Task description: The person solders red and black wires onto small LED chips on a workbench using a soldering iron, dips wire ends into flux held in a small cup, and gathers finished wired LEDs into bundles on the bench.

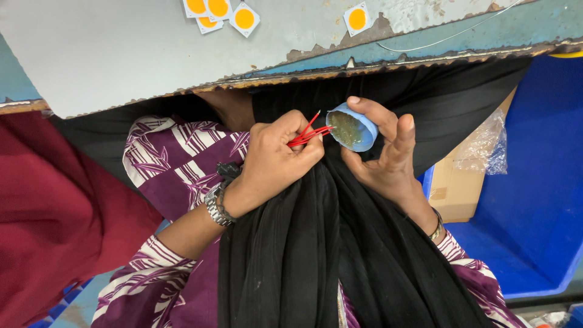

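A dark red cloth (54,212) is seen at the far left, at about 8 o'clock from the hands. Above it, the grey table (121,54) is stretched across the top, and its worn edge is seen at 12 o'clock. Small white squares with orange circles (221,13) are laid on the table at 11 o'clock, and one more square (357,19) is set alone at 12 o'clock. A thin wire (449,37) is laid on the table near 1 o'clock. The left hand (279,161) is held in the middle, with a metal watch (217,205) worn on its wrist. Its fingers are closed around thin red wires (308,133), and the wire tips are pointed toward 2 o'clock. The tips are held at the mouth of a small blue cup (355,130), just beside the left hand at 3 o'clock. The cup is gripped by the right hand (388,155), with its fingers curled around the rim. Dull stuff is seen inside the cup. Black cloth (316,255) is draped under both hands. A blue bin (534,182) is placed at the far right, at 3 o'clock.
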`<state>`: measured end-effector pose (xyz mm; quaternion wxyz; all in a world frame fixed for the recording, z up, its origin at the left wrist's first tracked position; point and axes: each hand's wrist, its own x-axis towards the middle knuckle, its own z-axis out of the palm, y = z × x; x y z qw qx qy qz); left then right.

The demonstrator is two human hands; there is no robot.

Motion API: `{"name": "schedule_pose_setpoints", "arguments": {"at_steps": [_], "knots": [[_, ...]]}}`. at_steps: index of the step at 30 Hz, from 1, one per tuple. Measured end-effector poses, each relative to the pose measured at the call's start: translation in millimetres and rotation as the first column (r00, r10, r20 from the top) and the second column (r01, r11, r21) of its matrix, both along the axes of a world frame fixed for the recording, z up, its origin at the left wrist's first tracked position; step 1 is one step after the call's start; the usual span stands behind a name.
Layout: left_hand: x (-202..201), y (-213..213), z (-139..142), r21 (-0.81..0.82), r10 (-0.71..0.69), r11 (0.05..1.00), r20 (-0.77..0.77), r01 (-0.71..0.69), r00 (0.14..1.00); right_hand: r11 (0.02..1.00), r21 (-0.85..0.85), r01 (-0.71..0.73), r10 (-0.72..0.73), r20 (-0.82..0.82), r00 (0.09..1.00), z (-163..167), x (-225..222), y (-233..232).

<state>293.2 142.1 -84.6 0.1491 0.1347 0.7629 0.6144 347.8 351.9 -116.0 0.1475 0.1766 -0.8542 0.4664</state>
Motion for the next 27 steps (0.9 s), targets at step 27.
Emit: {"name": "schedule_pose_setpoints", "arguments": {"at_steps": [27], "knots": [[-2.0, -5.1, 0.0, -0.004, -0.044, 0.999, -0.063, 0.044, 0.997, 0.994, -0.063, 0.086, -0.08, 0.086, 0.993, -1.5, 3.2, 8.8]]}}
